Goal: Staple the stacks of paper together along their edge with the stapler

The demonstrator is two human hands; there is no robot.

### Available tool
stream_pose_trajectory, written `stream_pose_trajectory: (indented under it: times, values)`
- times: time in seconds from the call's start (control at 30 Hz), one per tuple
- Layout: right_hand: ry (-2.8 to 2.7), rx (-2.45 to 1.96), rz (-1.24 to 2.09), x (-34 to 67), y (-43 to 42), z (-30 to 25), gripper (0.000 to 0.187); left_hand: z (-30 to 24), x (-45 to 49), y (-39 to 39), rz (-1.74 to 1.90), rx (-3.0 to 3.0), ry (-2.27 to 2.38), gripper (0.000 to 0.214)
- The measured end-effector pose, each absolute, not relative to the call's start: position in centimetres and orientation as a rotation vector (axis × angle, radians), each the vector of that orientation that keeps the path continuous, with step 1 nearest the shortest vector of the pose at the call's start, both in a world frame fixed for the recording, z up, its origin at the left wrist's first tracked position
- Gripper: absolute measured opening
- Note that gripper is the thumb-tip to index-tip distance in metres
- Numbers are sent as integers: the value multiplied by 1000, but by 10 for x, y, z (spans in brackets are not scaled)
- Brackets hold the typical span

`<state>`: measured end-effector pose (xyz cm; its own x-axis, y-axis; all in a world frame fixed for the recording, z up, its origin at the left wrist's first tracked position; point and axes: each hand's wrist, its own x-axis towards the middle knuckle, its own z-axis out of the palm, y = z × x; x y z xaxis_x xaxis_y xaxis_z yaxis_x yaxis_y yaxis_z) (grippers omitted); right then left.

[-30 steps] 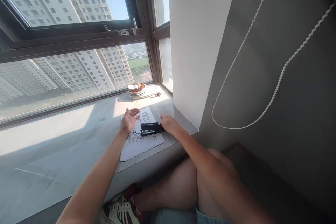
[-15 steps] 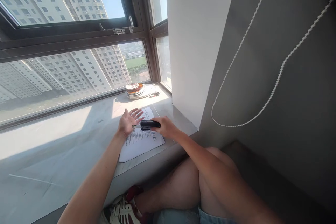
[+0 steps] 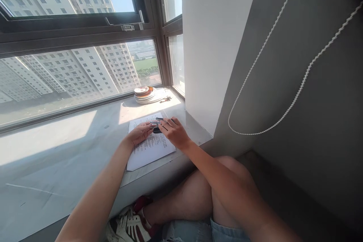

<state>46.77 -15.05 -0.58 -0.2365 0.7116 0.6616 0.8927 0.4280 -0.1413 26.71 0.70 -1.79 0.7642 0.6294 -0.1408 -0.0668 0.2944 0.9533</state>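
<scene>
My left hand (image 3: 139,133) and my right hand (image 3: 174,131) meet over a black stapler (image 3: 157,130). Its upper part appears swung up, with bright metal showing near the fingertips. The left fingers pinch its left end, while the right hand wraps round it from the other side and covers much of it. Beneath both hands lies a white sheet of printed paper (image 3: 147,157) on the window ledge. Whether more sheets lie under the top one, I cannot tell.
A stack of plates (image 3: 144,98) stands in the ledge's far corner, with a small dark item (image 3: 165,99) beside it. A white bead chain (image 3: 249,135) hangs in a loop at the right. The window (image 3: 85,72) borders the marble-like ledge (image 3: 56,166).
My left hand, open with its palm up before, has closed on the stapler. The stapler has turned, and my right hand has shifted its grip over it.
</scene>
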Motion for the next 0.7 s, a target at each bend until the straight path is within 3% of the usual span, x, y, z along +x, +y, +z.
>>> stream_pose_trajectory:
  times: [0.13,0.27,0.43,0.7]
  values:
    - [-1724,-1464,-231,470,-151,-5,44,-17,270,12,691,1122,666,22]
    - [-1426,-1472,111,470,-154,-3,35,-12,268,20,1101,1034,737,17]
    - [-1471,-1501,442,457,-157,-6,38,-5,261,15,1381,1062,739,26]
    - [-1685,-1546,525,447,-158,-11,38,3,265,-15,1243,1630,599,33]
